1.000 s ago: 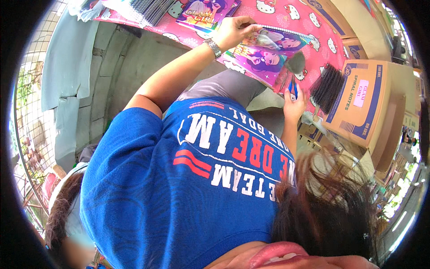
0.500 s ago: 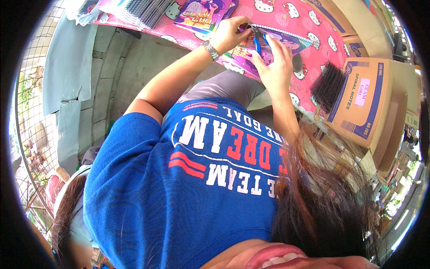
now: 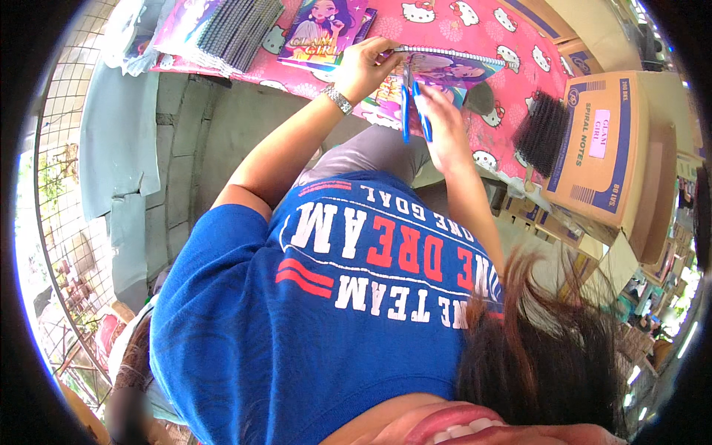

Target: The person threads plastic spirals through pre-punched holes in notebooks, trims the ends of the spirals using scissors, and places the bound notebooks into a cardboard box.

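Note:
A spiral notebook (image 3: pixel 456 68) with a purple, colourful cover lies at the table's near edge, its wire coil along the far side. My left hand (image 3: pixel 362 73) has its fingers pinched at the left end of that coil. Blue-handled pliers (image 3: pixel 406 111) are in my right hand (image 3: pixel 443 122), their handles spread and their jaws up by the coil's end beside my left fingertips. What the jaws touch is too small to make out. Beneath the notebook, part of another colourful cover (image 3: pixel 387 90) shows.
On the pink patterned tablecloth (image 3: pixel 460 33), a stack of spiral notebooks (image 3: pixel 237 33) stands at the far left, with purple-covered notebooks (image 3: pixel 319 37) beside it. Black coils (image 3: pixel 541 137) lie at the right, against a cardboard box (image 3: pixel 604 148). A person (image 3: pixel 137 363) is at the lower left.
My right hand has drawn nearer to me with the pliers, whose handles now show spread wider. My left hand stays at the coil's end. The whole view has shifted slightly.

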Demonstrator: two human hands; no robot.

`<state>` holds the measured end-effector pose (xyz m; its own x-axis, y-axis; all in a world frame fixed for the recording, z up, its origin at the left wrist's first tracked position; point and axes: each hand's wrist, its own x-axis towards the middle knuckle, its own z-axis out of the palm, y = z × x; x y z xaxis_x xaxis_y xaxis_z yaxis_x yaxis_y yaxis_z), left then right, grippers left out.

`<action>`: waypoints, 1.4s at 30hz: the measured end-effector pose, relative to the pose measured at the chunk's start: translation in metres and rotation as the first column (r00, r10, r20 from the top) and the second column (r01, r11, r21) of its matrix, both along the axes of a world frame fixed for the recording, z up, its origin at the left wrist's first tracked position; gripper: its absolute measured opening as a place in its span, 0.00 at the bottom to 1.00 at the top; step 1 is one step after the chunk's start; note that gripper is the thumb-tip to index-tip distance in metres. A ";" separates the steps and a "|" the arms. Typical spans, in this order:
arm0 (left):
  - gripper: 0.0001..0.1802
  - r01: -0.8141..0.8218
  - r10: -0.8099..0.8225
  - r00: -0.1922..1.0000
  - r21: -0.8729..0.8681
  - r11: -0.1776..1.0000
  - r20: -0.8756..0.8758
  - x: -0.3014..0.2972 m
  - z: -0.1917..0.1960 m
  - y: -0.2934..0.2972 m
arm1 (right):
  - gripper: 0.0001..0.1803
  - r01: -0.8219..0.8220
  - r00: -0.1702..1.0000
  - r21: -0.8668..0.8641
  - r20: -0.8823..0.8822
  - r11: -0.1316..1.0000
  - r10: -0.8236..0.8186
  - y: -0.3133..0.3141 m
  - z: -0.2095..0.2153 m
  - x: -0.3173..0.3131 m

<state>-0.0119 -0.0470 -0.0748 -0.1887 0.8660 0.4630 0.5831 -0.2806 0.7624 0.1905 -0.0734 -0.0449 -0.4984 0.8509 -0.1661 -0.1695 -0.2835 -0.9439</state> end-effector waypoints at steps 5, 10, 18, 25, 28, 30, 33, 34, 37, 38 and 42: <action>0.11 0.046 -0.045 0.999 0.023 0.999 -0.014 -0.008 0.011 0.004 | 0.26 0.112 0.976 0.433 0.121 0.895 -0.181 0.000 0.000 0.007; 0.10 0.010 -0.015 0.996 -0.053 0.999 -0.093 0.006 0.010 -0.005 | 0.27 -0.001 0.849 0.637 0.408 0.771 -0.336 0.009 0.021 -0.001; 0.10 -0.031 0.031 1.000 -0.003 1.000 0.007 0.014 0.007 -0.012 | 0.25 0.020 0.836 0.620 0.420 0.785 -0.353 0.001 0.015 -0.007; 0.09 -0.012 0.012 0.999 0.002 1.000 -0.040 0.013 0.002 -0.016 | 0.22 -0.027 0.807 0.772 0.392 0.635 -0.441 -0.003 0.014 -0.009; 0.08 -0.013 0.013 1.000 0.014 1.000 0.000 0.013 0.001 -0.017 | 0.18 0.087 0.925 0.391 0.309 0.916 -0.220 -0.006 0.007 -0.011; 0.09 -0.004 0.004 1.000 0.028 1.000 0.007 0.012 -0.002 -0.018 | 0.17 0.068 0.996 -0.066 0.060 0.996 -0.064 -0.001 0.004 -0.007; 0.09 0.011 -0.011 1.000 0.046 0.999 0.002 0.006 -0.004 -0.016 | 0.19 -0.056 0.987 -0.328 -0.158 0.943 0.004 0.001 0.004 -0.004; 0.09 0.030 -0.026 0.998 0.057 0.998 -0.061 0.002 -0.001 -0.015 | 0.19 -0.088 0.981 -0.344 -0.194 0.935 0.021 0.001 0.004 -0.005; 0.12 0.024 -0.020 0.997 0.045 0.999 -0.079 -0.010 0.023 -0.008 | 0.26 -0.083 0.988 0.131 0.137 0.988 0.065 -0.005 0.009 0.016; 0.13 -0.013 0.021 0.992 0.060 0.998 -0.128 -0.024 0.031 0.003 | 0.29 -0.111 0.969 0.285 0.245 0.952 0.039 -0.002 0.009 0.028; 0.19 -0.012 0.004 0.940 -0.020 1.000 -0.340 -0.060 0.105 0.027 | 0.32 -0.273 0.639 0.512 0.730 0.815 -0.244 0.019 -0.020 0.109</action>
